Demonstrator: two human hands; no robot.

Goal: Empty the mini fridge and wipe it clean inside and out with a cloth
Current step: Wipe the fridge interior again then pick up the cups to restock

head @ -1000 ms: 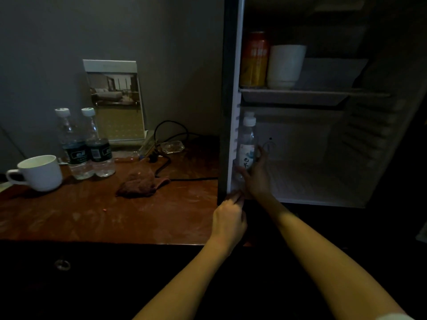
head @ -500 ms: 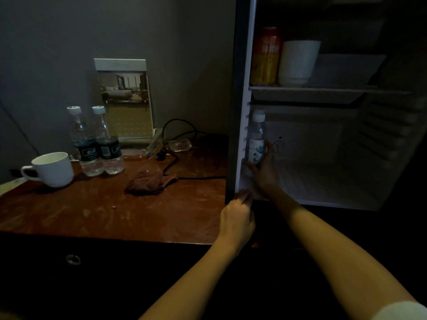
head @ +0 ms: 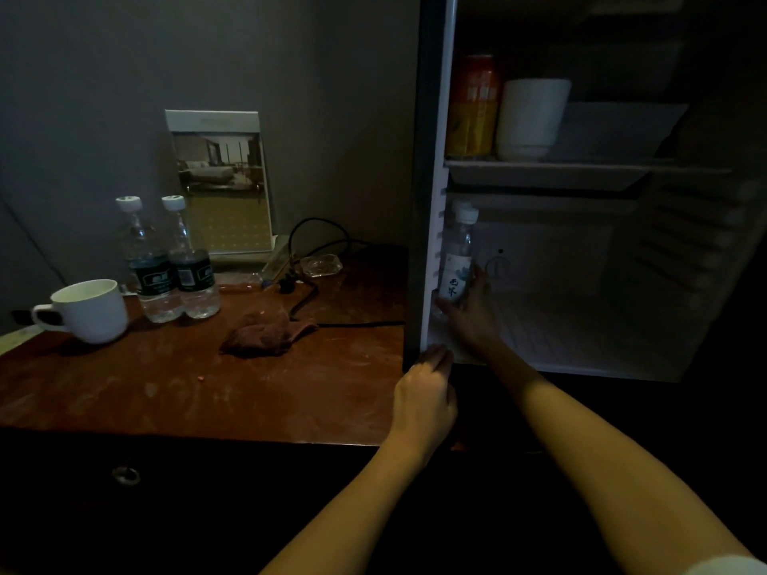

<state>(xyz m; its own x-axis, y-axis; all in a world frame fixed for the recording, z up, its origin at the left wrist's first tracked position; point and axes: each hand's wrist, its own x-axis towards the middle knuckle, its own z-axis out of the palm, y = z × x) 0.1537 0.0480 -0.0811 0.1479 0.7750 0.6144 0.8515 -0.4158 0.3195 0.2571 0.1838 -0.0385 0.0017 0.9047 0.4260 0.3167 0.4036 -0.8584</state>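
Note:
The mini fridge (head: 427,201) stands open at the right, its inside dim. On its lower floor at the left stands a small water bottle (head: 456,259) with a white cap; my right hand (head: 473,313) reaches in and grips its lower part. My left hand (head: 425,392) rests with curled fingers against the fridge's lower left front corner. On the upper shelf (head: 581,172) stand an orange-yellow can (head: 473,105) and a white cup (head: 531,118). A brown cloth (head: 265,332) lies crumpled on the wooden desk (head: 166,388).
On the desk at the left stand a white mug (head: 89,309) and two water bottles (head: 170,263). Behind them leans a framed card (head: 222,180). A black cable (head: 311,292) and a glass ashtray (head: 321,265) lie near the wall.
My right hand keeps its grip on the small bottle, which stays in the same spot in the fridge. The view has shifted slightly. My left hand has stayed at the fridge corner.

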